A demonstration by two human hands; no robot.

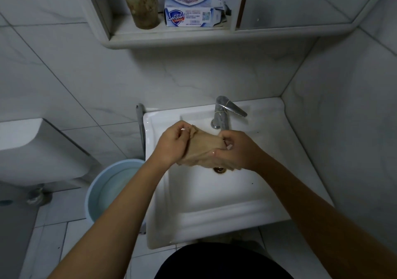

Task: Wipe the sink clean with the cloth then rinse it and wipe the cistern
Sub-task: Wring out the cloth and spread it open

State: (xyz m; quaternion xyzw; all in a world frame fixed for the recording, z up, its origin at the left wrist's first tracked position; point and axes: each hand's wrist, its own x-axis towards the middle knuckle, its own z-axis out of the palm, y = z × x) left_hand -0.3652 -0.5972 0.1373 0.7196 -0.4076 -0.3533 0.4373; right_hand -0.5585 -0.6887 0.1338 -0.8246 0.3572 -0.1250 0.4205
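A wet beige cloth (pixel 203 147) is stretched between my two hands above the white sink (pixel 214 195). My left hand (pixel 175 142) grips its left end with curled fingers. My right hand (pixel 237 149) pinches the right end, just below the chrome faucet (pixel 223 112). The cloth hangs over the brass drain (pixel 219 169), partly hiding it. The white cistern (pixel 36 149) stands at the left, apart from both hands.
A light blue bucket (pixel 111 188) with water sits on the floor between sink and cistern. Above, a wall shelf (pixel 171 37) holds a dirty cup (pixel 145 10) with a brush and soap boxes (pixel 191 12). Tiled walls close in on the right.
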